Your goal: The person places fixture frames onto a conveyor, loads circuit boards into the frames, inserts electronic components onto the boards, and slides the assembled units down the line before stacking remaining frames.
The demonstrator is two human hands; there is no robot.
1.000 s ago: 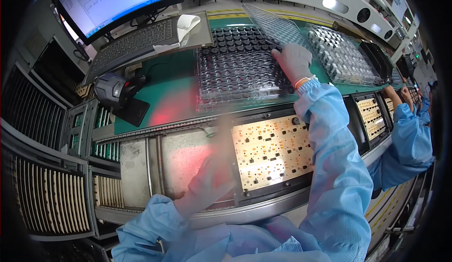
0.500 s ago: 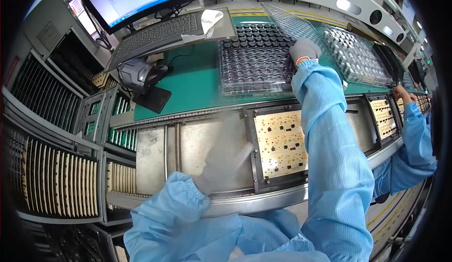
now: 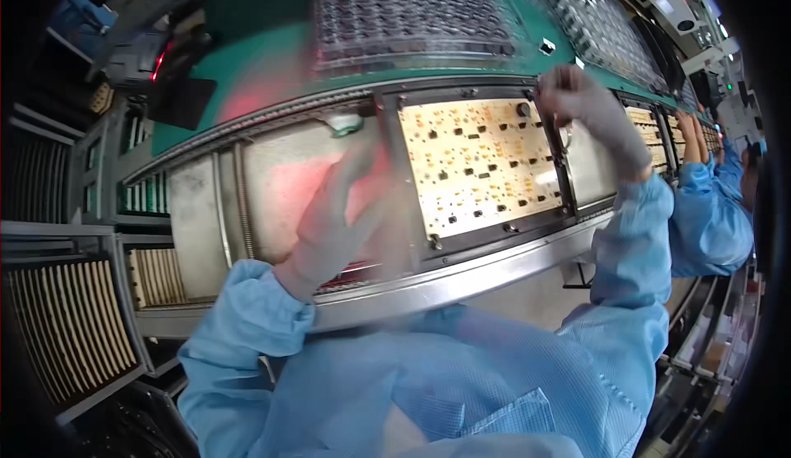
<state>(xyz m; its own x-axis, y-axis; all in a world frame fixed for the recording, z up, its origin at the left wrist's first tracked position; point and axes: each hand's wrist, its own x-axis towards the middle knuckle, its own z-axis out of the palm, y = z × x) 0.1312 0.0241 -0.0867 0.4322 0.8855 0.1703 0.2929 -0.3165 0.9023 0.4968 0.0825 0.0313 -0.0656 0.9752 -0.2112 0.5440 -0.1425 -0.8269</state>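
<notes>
The right hand (image 3: 587,105), withdrawn from the far component tray (image 3: 408,13), is clenched at the circuit board (image 3: 478,165); the blurred left hand (image 3: 334,219) is spread open, empty.

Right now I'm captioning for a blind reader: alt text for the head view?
A gloved right hand rests at the right edge of a tan rectangular circuit board in a dark frame on a conveyor; the blurred gloved left hand hovers beside it. Clear component trays sit behind.

Both hands wear matt, pale cloth gloves: the left hand (image 3: 334,223) and the right hand (image 3: 587,104). The circuit board (image 3: 478,165) looks matt cream with glinting metal spots. Its conveyor rail (image 3: 461,281) is brushed metal. The far tray (image 3: 404,9) is glossy clear plastic.
</notes>
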